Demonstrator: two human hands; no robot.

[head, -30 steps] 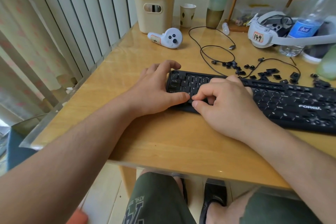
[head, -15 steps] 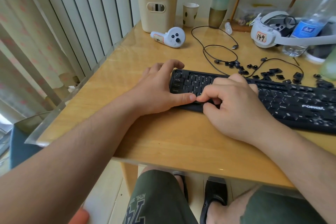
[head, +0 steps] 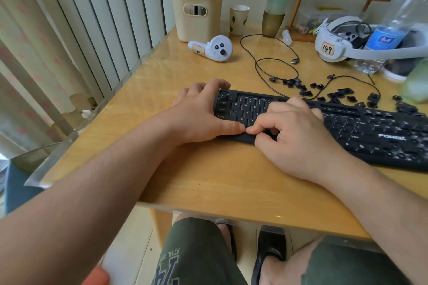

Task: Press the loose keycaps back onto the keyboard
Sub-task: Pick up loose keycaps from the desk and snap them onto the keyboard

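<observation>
A: The fingers (head: 259, 127) of the right hand (head: 298, 136) are curled, with forefinger and thumb tips brought together low on the keyboard (head: 347, 129), near its bottom-left rows. Whether a keycap is pinched there cannot be told; the tips hide it.

B: And what has been altered over the last second?

A: Very little. The right thumb has been tucked closer under the forefinger, and the left hand (head: 203, 111) has been kept draped over the keyboard's left end, thumb tip almost touching the right forefinger. A cap is judged to be in the middle of being seated, not yet released.

B: How much is left?

A: A good deal, it is judged. Many loose keycaps (head: 338, 96) are scattered on the table (head: 208, 180) just behind the keyboard, and bare sockets are seen toward its right side.

B: Anything in the way?

A: A thin black cable (head: 275, 62) is looped through the scattered caps. A white controller (head: 215, 48), a headset (head: 335, 44) and a water bottle (head: 391, 30) are set farther back, well apart from the work.
</observation>
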